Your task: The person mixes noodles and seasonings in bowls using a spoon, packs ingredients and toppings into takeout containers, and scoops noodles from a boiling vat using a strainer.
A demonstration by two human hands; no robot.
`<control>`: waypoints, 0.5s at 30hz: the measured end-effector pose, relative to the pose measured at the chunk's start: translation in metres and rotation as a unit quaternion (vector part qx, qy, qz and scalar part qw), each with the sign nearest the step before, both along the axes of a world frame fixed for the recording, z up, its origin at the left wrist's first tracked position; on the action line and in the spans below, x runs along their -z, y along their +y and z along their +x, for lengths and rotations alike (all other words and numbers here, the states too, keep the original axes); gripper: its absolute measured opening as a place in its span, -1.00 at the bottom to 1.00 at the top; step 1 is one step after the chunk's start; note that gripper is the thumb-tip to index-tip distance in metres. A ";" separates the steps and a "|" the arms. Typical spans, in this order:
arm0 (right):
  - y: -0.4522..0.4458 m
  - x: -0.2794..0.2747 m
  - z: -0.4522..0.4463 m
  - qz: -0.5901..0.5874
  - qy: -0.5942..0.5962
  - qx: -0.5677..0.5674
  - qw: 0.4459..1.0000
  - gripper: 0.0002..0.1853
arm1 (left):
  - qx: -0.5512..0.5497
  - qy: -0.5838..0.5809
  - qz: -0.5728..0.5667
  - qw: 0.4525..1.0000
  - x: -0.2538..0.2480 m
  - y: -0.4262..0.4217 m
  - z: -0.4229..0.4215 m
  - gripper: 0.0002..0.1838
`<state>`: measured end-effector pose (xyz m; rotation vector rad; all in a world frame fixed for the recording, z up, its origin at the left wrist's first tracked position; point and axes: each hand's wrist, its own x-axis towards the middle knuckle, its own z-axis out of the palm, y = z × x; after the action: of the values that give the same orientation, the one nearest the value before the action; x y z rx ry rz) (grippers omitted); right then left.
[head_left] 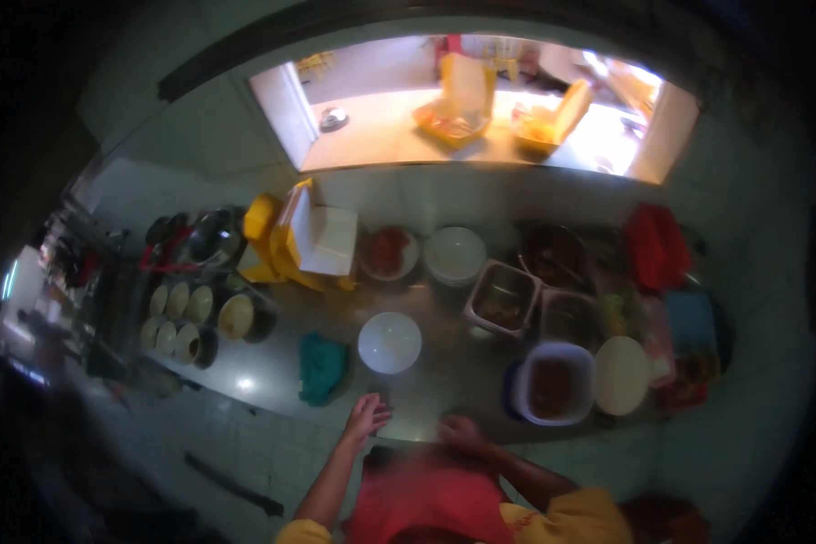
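My left hand is at the front edge of the steel counter, its fingers stretched out and holding nothing. My right hand rests by the same edge, further right. It is dark and blurred, so its fingers do not show clearly. Just beyond my left hand stands a white bowl, with no contents that I can make out. A crumpled teal cloth lies to the left of the bowl. Neither hand touches the bowl or the cloth.
Several small cups stand at left. Behind are yellow boxes, a bowl with something red and stacked white bowls. Food containers and a white tub crowd the right. Two yellow boxes sit open on the hatch ledge.
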<state>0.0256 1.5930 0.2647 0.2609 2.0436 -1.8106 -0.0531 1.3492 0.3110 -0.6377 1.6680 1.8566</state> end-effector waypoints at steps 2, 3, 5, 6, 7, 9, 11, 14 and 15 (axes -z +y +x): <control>-0.001 0.006 0.010 0.104 0.123 -0.081 0.984 -0.72 | 0.001 0.008 0.014 1.000 0.002 -0.021 0.007 -0.57; -0.002 -0.001 0.015 0.150 0.199 -0.069 0.966 -0.73 | 0.027 -0.014 0.037 0.999 0.005 -0.037 0.013 -0.57; -0.011 -0.018 0.018 0.197 0.277 -0.063 0.938 -0.73 | 0.048 -0.032 0.067 0.996 0.013 -0.071 0.028 -0.56; -0.018 -0.030 0.015 0.192 0.214 -0.059 0.956 -0.72 | 0.039 -0.043 0.059 0.997 0.023 -0.092 0.042 -0.57; -0.028 -0.039 0.010 0.188 0.149 -0.054 0.969 -0.71 | 0.032 -0.055 0.050 0.997 0.033 -0.114 0.057 -0.57; -0.053 -0.044 -0.004 0.138 0.113 -0.058 0.982 -0.70 | 0.001 -0.071 0.024 0.997 0.063 -0.160 0.090 -0.58; -0.081 -0.043 -0.022 0.090 0.074 -0.058 0.991 -0.68 | -0.046 -0.088 -0.018 0.995 0.084 -0.200 0.128 -0.56; -0.125 -0.014 -0.063 -0.136 -0.103 0.078 0.982 -0.64 | -0.136 -0.102 -0.096 0.981 0.139 -0.275 0.210 -0.58; -0.134 -0.005 -0.081 -0.167 -0.121 0.118 0.971 -0.63 | -0.159 -0.127 -0.120 0.972 0.162 -0.302 0.242 -0.59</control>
<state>-0.0552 1.4593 0.2698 0.6137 1.5658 -2.1096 0.1887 1.0470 0.1494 -1.2536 1.7052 1.7007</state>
